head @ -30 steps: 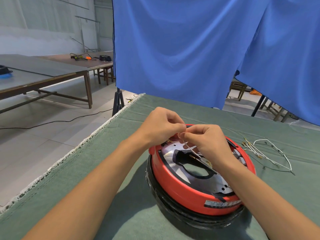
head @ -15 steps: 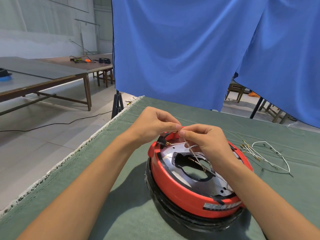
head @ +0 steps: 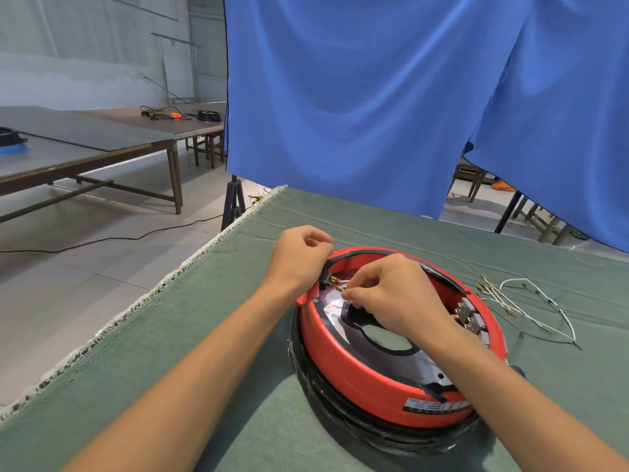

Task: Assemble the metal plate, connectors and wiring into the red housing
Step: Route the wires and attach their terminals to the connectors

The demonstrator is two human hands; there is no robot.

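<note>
The round red housing (head: pixel 343 366) lies upside down on the green cloth, with a shiny metal plate (head: pixel 418 364) and a black gasket inside it. My left hand (head: pixel 301 255) rests curled on the housing's far left rim, beside a black connector with brass pins (head: pixel 328 278). My right hand (head: pixel 388 294) reaches into the housing and pinches a small brass wire terminal (head: pixel 341 290) right next to those pins. Small terminal blocks (head: pixel 468 318) sit inside the right rim. Whether the left hand holds anything is hidden by its fingers.
Loose white wires with brass terminals (head: pixel 524 301) lie on the cloth right of the housing. The green table's left edge (head: pixel 143 298) drops to the floor. A blue curtain (head: pixel 374 97) hangs behind. Wooden tables (head: pixel 102 144) stand at far left.
Both hands have dropped from pinching a wire above the housing. The right hand has brought the wire's end down inside toward the black connector; the left hand has moved left onto the rim.
</note>
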